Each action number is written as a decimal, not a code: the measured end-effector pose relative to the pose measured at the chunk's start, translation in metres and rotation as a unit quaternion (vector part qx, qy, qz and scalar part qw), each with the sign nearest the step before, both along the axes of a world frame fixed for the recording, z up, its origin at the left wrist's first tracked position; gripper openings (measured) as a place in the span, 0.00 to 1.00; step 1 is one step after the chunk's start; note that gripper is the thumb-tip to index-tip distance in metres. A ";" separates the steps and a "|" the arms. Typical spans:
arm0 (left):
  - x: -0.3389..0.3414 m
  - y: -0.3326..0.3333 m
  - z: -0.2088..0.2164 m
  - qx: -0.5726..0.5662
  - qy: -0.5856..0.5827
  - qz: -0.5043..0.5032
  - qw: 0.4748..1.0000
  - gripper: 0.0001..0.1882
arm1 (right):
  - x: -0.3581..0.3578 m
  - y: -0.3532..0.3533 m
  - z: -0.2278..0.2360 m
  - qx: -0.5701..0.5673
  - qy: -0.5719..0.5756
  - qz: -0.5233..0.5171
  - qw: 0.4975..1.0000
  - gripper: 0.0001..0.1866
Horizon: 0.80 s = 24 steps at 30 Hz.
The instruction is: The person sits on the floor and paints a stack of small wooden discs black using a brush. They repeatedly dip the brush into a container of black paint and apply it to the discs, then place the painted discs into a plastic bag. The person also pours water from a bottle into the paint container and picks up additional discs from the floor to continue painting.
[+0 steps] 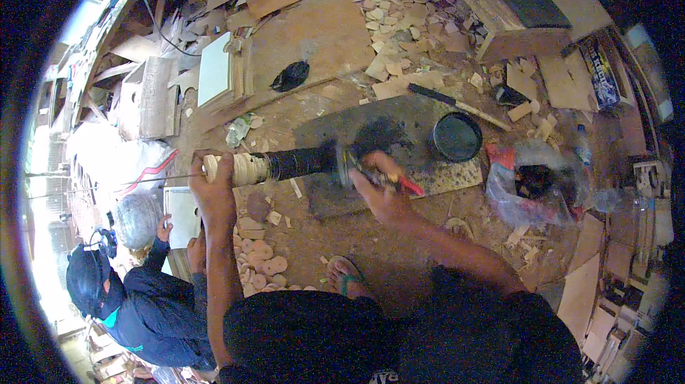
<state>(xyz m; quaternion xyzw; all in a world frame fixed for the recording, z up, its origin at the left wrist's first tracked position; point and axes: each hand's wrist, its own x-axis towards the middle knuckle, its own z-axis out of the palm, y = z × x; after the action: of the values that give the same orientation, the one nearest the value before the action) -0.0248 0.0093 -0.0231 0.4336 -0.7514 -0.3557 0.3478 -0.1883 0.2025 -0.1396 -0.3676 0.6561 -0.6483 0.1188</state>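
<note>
My left hand (211, 177) is wrapped round the pale end of a long stack of wooden discs (251, 168) threaded on a thin metal rod (128, 185). Toward the right the stack turns black (303, 161), as if coated. At its far right end my right hand (378, 183) is closed round a brush with a red handle (410, 184). Its head is blurred against the disc stack's right end. Beneath both lies a flat board (421, 116) smeared with black, and on it a round black dish (457, 136) holds something dark.
Left of me a person in dark clothes (146, 320) has hands by a white panel (182, 216). Wood offcuts (399, 20) pile up at the back; loose wooden discs (264, 259) lie near my foot. A clear plastic bag (499, 195) with dark contents sits right.
</note>
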 end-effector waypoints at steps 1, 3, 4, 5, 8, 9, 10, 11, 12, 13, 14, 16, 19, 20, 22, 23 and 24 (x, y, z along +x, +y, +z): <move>-0.001 0.001 0.000 -0.006 -0.004 0.003 1.000 0.07 | -0.002 -0.003 0.002 0.036 -0.068 -0.021 0.997 0.09; -0.001 0.002 0.001 0.006 0.001 0.016 1.000 0.07 | -0.006 -0.007 0.007 -0.001 -0.146 -0.055 0.988 0.10; -0.002 0.002 0.002 0.025 0.011 0.023 0.999 0.07 | -0.006 -0.007 0.010 -0.043 -0.199 -0.054 0.978 0.10; -0.002 0.002 0.002 0.044 0.023 0.030 0.998 0.07 | -0.006 -0.008 0.012 -0.006 -0.165 -0.036 0.986 0.10; -0.003 0.001 0.002 0.016 0.002 0.040 0.999 0.07 | 0.000 -0.009 0.015 0.075 -0.114 0.059 0.989 0.10; -0.004 0.001 0.001 0.004 0.000 0.031 1.000 0.07 | 0.002 -0.008 0.015 0.066 -0.124 0.021 0.990 0.09; -0.005 0.002 0.000 0.005 0.005 0.032 0.999 0.07 | 0.003 -0.009 0.014 0.066 -0.132 -0.005 0.989 0.09; -0.006 0.002 0.000 0.004 0.010 0.034 0.999 0.07 | 0.005 -0.008 0.013 0.043 -0.130 -0.019 0.990 0.09; -0.007 0.002 0.001 0.000 0.015 0.034 0.999 0.07 | 0.004 -0.009 0.012 0.014 -0.131 -0.033 0.991 0.09; -0.008 0.003 0.002 0.010 0.013 0.034 0.999 0.07 | 0.004 -0.009 0.011 0.059 -0.156 -0.025 0.986 0.09; -0.008 0.003 0.004 0.018 0.014 0.034 0.999 0.07 | 0.003 -0.010 0.010 0.081 -0.167 -0.017 0.982 0.09; -0.010 0.004 0.007 0.023 0.013 0.032 0.999 0.08 | 0.001 -0.012 0.009 -0.029 -0.057 -0.001 0.998 0.09; -0.011 0.008 0.011 0.023 -0.009 0.021 0.999 0.08 | -0.004 -0.016 0.010 0.042 -0.100 -0.024 0.994 0.10; -0.010 0.010 0.011 -0.056 -0.035 0.002 0.998 0.08 | -0.004 -0.016 0.012 -0.005 -0.102 -0.012 0.995 0.11; -0.011 0.011 0.012 -0.006 -0.019 0.028 0.999 0.08 | -0.004 -0.016 0.016 0.006 -0.189 -0.023 0.982 0.11; -0.012 0.010 0.012 0.028 0.002 0.035 0.999 0.08 | -0.004 -0.016 0.018 -0.042 -0.200 -0.043 0.978 0.12; -0.013 0.010 0.012 -0.014 -0.007 0.035 0.999 0.08 | -0.002 -0.014 0.020 0.011 -0.132 -0.050 0.990 0.12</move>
<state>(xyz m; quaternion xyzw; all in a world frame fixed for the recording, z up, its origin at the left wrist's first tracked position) -0.0375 0.0195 -0.0116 0.4573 -0.7432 -0.3293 0.3608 -0.1907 0.1890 -0.1196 -0.2438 0.6593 -0.6891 0.1760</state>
